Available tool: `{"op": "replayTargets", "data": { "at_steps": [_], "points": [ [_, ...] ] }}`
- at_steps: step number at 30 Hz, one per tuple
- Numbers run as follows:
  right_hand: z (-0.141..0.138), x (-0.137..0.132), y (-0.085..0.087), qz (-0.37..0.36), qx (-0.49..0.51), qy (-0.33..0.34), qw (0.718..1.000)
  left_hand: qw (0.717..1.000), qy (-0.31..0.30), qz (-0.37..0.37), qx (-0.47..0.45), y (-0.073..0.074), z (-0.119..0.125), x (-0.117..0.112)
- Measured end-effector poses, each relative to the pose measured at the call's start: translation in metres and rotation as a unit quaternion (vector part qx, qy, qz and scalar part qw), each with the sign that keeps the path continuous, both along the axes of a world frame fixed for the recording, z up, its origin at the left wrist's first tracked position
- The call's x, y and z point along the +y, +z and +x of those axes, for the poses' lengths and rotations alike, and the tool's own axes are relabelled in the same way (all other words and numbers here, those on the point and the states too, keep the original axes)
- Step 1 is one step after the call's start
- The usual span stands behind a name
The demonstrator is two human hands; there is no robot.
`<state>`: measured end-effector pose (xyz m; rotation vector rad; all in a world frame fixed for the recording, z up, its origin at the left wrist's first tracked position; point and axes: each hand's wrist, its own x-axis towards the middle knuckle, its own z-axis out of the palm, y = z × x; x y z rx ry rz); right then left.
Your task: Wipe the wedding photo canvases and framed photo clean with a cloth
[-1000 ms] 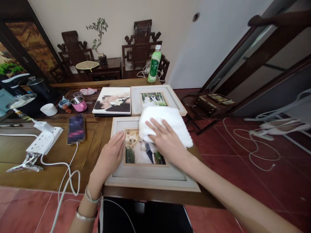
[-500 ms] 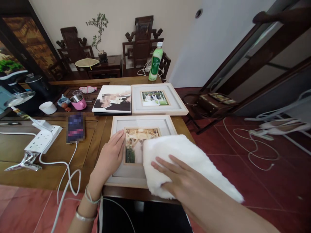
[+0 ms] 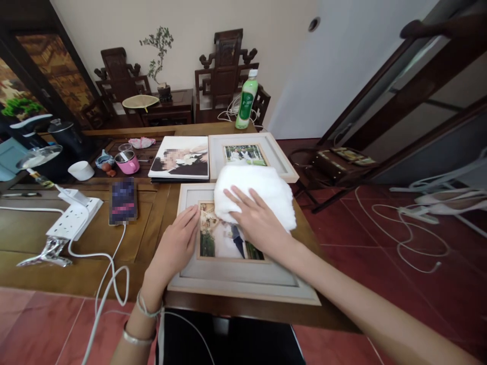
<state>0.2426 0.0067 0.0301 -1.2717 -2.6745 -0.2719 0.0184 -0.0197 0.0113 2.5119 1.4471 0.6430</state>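
Note:
A pale framed photo [image 3: 236, 281] lies flat at the near edge of the wooden table [image 3: 76, 263]. My left hand [image 3: 175, 247] rests flat on the frame's left side, fingers stretched out. My right hand [image 3: 255, 222] presses palm-down, fingers spread, on a white fluffy towel [image 3: 258, 190] that covers the frame's upper right part. A second framed photo [image 3: 249, 154] and a photo album [image 3: 180, 157] lie just beyond.
A phone [image 3: 122, 201] with a white cable [image 3: 108, 284], a power strip [image 3: 74, 218], a pink cup [image 3: 127, 163], a white bowl [image 3: 80, 171] and a green bottle [image 3: 246, 99] are on the table. Carved chairs stand behind. Cables trail over the red floor at right.
My right hand has slid the towel from the frame's lower right corner up to its upper right part. My left hand has stayed where it was.

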Motion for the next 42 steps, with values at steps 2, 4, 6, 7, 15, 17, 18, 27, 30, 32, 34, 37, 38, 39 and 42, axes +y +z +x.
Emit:
{"op": "replayTargets", "data": {
  "at_steps": [2, 4, 6, 7, 15, 17, 18, 27, 30, 32, 34, 37, 38, 39, 42],
  "points": [
    [-0.002, 0.004, 0.002, 0.000, -0.010, 0.013, 1.000, 1.000, 0.000, 0.003, -0.004, -0.001, 0.000, 0.000],
    [-0.003, -0.002, 0.003, -0.026, -0.013, 0.023, 0.999, 1.000, 0.000, 0.004, -0.009, -0.002, 0.000, 0.000],
    [-0.003, -0.018, 0.006, -0.068, -0.010, 0.028, 0.997, 1.000, 0.006, 0.002, -0.015, -0.002, 0.000, 0.000],
    [-0.002, -0.028, 0.008, -0.092, -0.007, 0.033, 0.995, 1.000, 0.012, -0.001, -0.018, -0.002, 0.001, 0.000],
    [0.002, -0.102, 0.039, -0.284, 0.035, 0.091, 0.954, 0.999, 0.021, -0.018, -0.023, -0.001, 0.001, -0.001],
    [-0.002, -0.102, 0.038, -0.288, 0.041, 0.095, 0.952, 0.999, 0.016, -0.017, -0.024, -0.001, 0.000, 0.000],
    [-0.005, -0.098, 0.035, -0.279, 0.048, 0.096, 0.954, 0.999, 0.013, -0.017, -0.025, -0.001, 0.000, 0.000],
    [-0.022, -0.008, 0.010, -0.058, 0.001, 0.021, 0.998, 0.999, 0.003, -0.021, -0.031, -0.001, -0.001, 0.002],
    [-0.027, 0.006, 0.011, -0.034, -0.030, 0.025, 0.999, 0.999, 0.007, -0.015, -0.037, -0.002, -0.001, 0.002],
    [-0.029, 0.003, 0.013, -0.046, -0.041, 0.025, 0.998, 0.999, 0.007, -0.010, -0.042, -0.004, -0.001, 0.001],
    [-0.031, -0.009, 0.016, -0.077, -0.044, 0.031, 0.996, 0.999, 0.003, -0.003, -0.046, -0.005, -0.001, 0.001],
    [-0.029, -0.039, 0.026, -0.155, -0.043, 0.054, 0.986, 0.999, 0.005, -0.002, -0.043, -0.005, -0.001, 0.001],
    [-0.026, -0.050, 0.031, -0.185, -0.040, 0.066, 0.980, 0.999, 0.008, -0.005, -0.041, -0.005, -0.001, 0.001],
    [-0.023, -0.061, 0.036, -0.213, -0.035, 0.080, 0.973, 0.999, 0.012, -0.008, -0.037, -0.004, 0.000, 0.000],
    [-0.012, -0.085, 0.048, -0.280, -0.003, 0.121, 0.952, 0.999, 0.017, -0.021, -0.025, -0.001, 0.001, -0.001]
  ]
}}
